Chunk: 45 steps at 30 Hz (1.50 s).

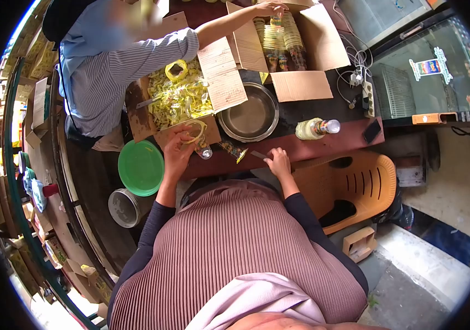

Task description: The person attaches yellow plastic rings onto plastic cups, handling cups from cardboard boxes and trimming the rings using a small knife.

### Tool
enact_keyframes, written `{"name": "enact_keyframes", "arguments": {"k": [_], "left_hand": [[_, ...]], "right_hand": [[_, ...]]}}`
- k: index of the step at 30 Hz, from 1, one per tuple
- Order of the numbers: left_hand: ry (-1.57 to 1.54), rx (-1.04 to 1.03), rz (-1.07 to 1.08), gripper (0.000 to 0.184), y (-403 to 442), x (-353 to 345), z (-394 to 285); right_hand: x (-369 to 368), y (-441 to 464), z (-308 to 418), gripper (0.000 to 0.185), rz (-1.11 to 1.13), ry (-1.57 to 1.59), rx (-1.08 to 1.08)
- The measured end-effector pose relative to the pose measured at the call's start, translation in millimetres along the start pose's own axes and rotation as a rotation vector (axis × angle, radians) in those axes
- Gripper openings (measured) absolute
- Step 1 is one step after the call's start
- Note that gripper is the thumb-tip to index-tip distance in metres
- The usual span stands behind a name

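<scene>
My left hand point(176, 153) is closed around a clear plastic cup point(204, 150) with a yellow rim, tilted over the near edge of the table. Between my hands lies a printed cup or wrapper point(234, 150) with a yellow end; its exact kind is hard to make out. My right hand point(279, 163) pinches a thin, flat blade like a knife point(258, 155) that points left. Just beyond my left hand, an open carton point(141, 118) holds many crumpled yellow-and-clear plastic strips and a yellow ring point(176, 71).
A steel bowl point(272, 118) stands beside the carton. Another carton point(304, 87) holds stacked cups, with a co-worker's hand point(271, 9) above them. A stack of cups point(317, 128) and a phone point(372, 131) lie rightward. A green basin point(141, 168) and orange chair point(375, 176) flank me.
</scene>
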<state>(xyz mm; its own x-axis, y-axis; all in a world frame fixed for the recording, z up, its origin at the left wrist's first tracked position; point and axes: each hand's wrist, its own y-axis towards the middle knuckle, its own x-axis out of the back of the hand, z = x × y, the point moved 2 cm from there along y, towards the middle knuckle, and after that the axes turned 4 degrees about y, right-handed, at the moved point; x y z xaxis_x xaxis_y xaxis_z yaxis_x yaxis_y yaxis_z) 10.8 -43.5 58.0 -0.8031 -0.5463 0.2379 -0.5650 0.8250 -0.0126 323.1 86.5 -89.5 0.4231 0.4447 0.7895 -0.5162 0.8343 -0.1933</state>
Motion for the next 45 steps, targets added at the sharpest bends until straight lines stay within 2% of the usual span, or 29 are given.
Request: {"name": "enact_keyframes", "arguments": {"k": [2, 5, 7, 9, 10, 15, 18, 20, 21, 23, 24, 25, 28, 31, 33, 35, 37, 41, 43, 45], "left_hand": [[-0.041, 0.008, 0.031, 0.011, -1.9, -3.8, 0.4], [-0.004, -0.063, -0.006, 0.015, -4.5, -12.5, -3.8], [0.077, -0.092, -0.037, 0.017, -7.7, -15.9, -10.6], [0.006, -0.069, -0.046, 0.014, -11.1, -20.2, -13.8], [0.021, 0.031, -0.017, 0.015, -13.2, -20.3, -5.7], [-0.030, -0.052, -0.053, 0.017, -14.7, -29.0, -6.6], [-0.232, -0.077, -0.036, 0.026, -10.8, -37.7, -6.8], [-0.347, -0.098, -0.039, 0.043, -7.6, -42.3, -8.1], [-0.352, -0.108, -0.049, 0.043, -5.6, -43.2, -13.0], [-0.436, -0.041, -0.079, 0.057, -5.4, -42.9, -23.0], [-0.425, -0.007, -0.081, 0.069, -4.7, -41.5, -21.9], [-0.424, -0.017, -0.087, 0.069, -3.4, -40.6, -24.2], [-0.525, 0.145, -0.082, 0.074, -0.5, -37.5, -22.1], [-0.445, 0.105, -0.098, 0.071, 3.3, -37.2, -17.6], [-0.411, 0.066, -0.105, 0.071, 8.3, -38.8, -18.6], [-0.378, 0.038, -0.130, 0.070, 9.5, -41.9, -19.5], [-0.376, -0.023, -0.160, 0.069, 14.0, -44.4, -23.2], [-0.338, -0.042, -0.199, 0.070, 19.3, -43.6, -26.1], [-0.354, -0.044, -0.217, 0.071, 22.2, -42.5, -21.7], [-0.373, -0.045, -0.228, 0.071, 26.6, -43.8, -17.3]], "right_hand": [[-4.5, 2.7, -1.4, 0.033, 0.021, -0.136, 0.040], [-8.9, 5.9, -1.3, 0.034, 0.055, -0.228, 0.098], [-11.0, 6.2, -1.9, 0.033, 0.071, -0.233, 0.129], [-17.7, 8.9, -8.0, 0.032, 0.086, -0.263, 0.116], [-19.4, 10.2, -10.9, 0.032, 0.101, -0.255, 0.118], [-26.5, 17.7, -21.7, 0.031, 0.117, -0.262, 0.126], [-27.8, 19.8, -27.9, 0.029, 0.152, -0.232, 0.099], [-27.1, 26.1, -29.2, 0.029, 0.214, -0.189, 0.017], [-27.8, 29.8, -33.2, 0.029, 0.209, -0.196, 0.029], [-33.4, 31.1, -40.9, 0.028, 0.206, -0.114, 0.107], [-23.2, 28.7, -32.4, 0.024, 0.127, -0.123, 0.171], [-15.6, 29.6, -29.8, 0.024, 0.122, -0.124, 0.181], [13.1, 34.2, -18.2, 0.015, 0.218, -0.103, 0.184], [55.3, 35.9, 5.3, 0.019, 0.285, -0.068, 0.100], [71.3, 43.3, 13.2, 0.017, 0.278, 0.093, 0.129], [85.2, 51.1, 32.4, 0.014, 0.232, 0.273, 0.177], [94.5, 63.1, 58.8, 0.012, 0.116, 0.342, 0.376], [113.6, 75.1, 138.6, 0.011, -0.048, 0.458, 0.463], [109.8, 79.7, 167.5, 0.012, -0.091, 0.624, 0.428], [108.9, 83.1, 187.5, 0.012, -0.132, 0.620, 0.496]]}}
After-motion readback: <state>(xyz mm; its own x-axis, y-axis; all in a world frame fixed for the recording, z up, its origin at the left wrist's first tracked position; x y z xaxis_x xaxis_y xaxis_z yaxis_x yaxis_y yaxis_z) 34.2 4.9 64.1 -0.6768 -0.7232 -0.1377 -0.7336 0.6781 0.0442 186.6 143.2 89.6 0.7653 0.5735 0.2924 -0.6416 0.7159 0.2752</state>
